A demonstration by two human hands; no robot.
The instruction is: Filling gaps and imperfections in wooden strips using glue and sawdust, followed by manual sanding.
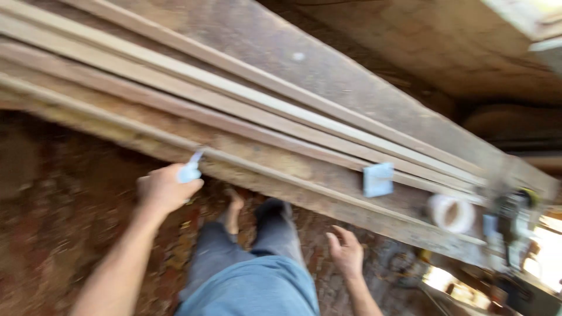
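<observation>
Head view, blurred: your left hand [167, 187] clenched on small pale-blue object [191, 171], pressed at near edge of long planks [246, 111]. Your right hand [346, 251] loose, fingers spread, holding nothing, below planks. Step looks like marking or working the plank edge. Next move calls for steadying the plank with your free hand, likely. Tape roll [451, 213] rests on planks, well right.
</observation>
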